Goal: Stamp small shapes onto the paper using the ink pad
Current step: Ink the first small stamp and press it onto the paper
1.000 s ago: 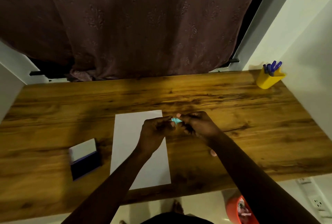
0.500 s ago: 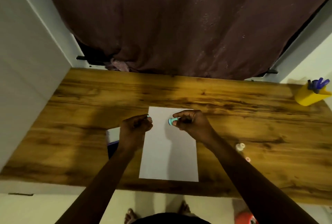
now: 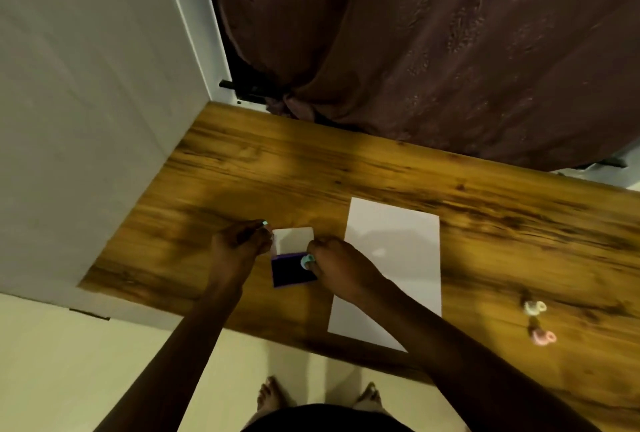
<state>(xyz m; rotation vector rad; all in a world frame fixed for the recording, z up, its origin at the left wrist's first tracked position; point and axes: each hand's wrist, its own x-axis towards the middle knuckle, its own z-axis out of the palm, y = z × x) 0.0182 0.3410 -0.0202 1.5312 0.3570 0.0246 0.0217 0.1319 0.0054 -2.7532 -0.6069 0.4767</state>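
An open ink pad (image 3: 292, 270) with a dark ink face and a raised white lid (image 3: 293, 240) lies on the wooden table, left of a blank white paper (image 3: 393, 258). My right hand (image 3: 341, 267) pinches a small teal stamp (image 3: 306, 261) and holds it against the right edge of the dark ink. My left hand (image 3: 239, 244) rests at the pad's left side, fingers curled by the lid, with a tiny teal piece (image 3: 265, 222) at its fingertips.
Two small stamps, one whitish (image 3: 533, 307) and one pink (image 3: 543, 337), lie on the wooden table (image 3: 485, 223) to the right of the paper. A white wall (image 3: 86, 119) borders the table's left end. A brown curtain (image 3: 415, 50) hangs behind.
The view swung left. Both hands left the paper and moved left to the ink pad; the right hand brought the teal stamp down onto the ink.
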